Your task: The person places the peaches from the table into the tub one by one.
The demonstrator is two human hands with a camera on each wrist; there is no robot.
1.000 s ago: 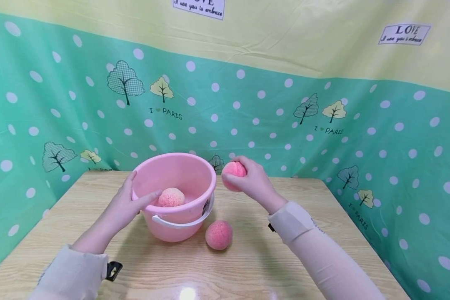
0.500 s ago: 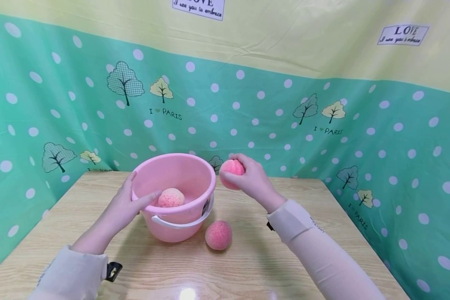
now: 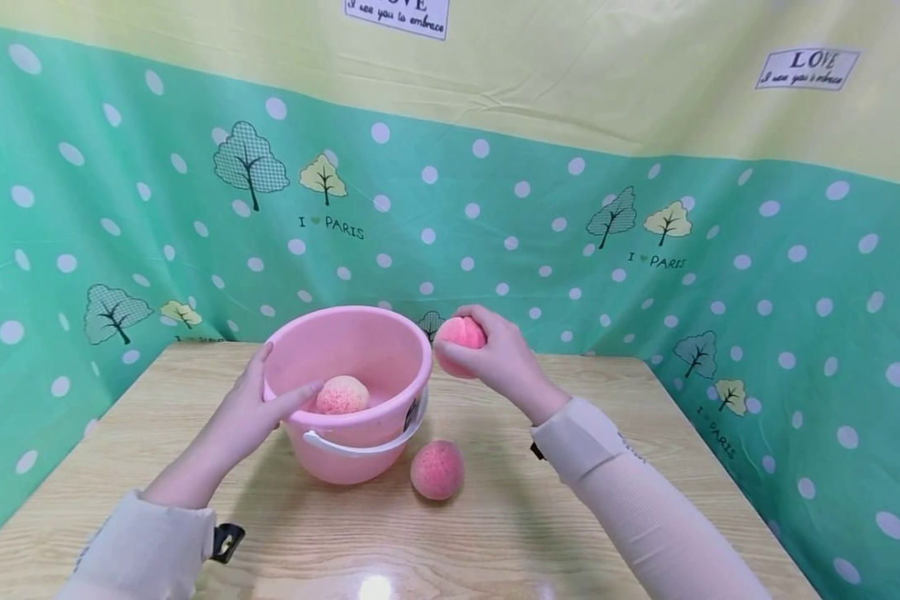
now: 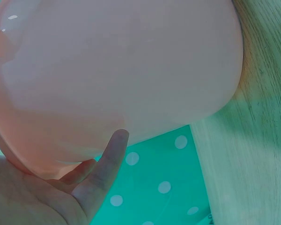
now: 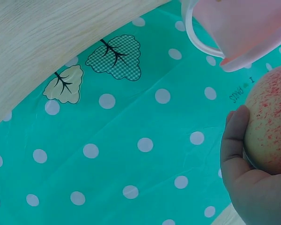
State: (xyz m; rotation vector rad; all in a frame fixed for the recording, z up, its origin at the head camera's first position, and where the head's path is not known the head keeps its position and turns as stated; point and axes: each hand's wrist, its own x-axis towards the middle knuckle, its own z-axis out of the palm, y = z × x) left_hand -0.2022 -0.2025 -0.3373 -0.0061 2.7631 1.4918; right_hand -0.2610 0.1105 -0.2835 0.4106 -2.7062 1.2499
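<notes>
A pink bucket (image 3: pixel 345 342) with a white handle (image 3: pixel 367 451) stands on the table, left of the middle in the head view. My left hand (image 3: pixel 258 400) holds its rim at the left, thumb inside and fingers along the outer wall. Inside the bucket lies a pale peach (image 3: pixel 343 395) with pink speckles. My right hand (image 3: pixel 506 358) grips another peach (image 3: pixel 459 343) in the air, close to the right of the rim; its speckled skin shows in the right wrist view. A third, redder peach (image 3: pixel 437 471) sits on the table in front of the bucket, to its right.
The light wooden table (image 3: pixel 600 492) spreads under everything. Behind it and at both sides hangs a green and yellow curtain (image 3: pixel 525 233) with white dots and printed trees.
My right hand has drifted slightly left and up, bringing its peach nearer the bucket rim. The left hand, the bucket and the other peaches keep their places.
</notes>
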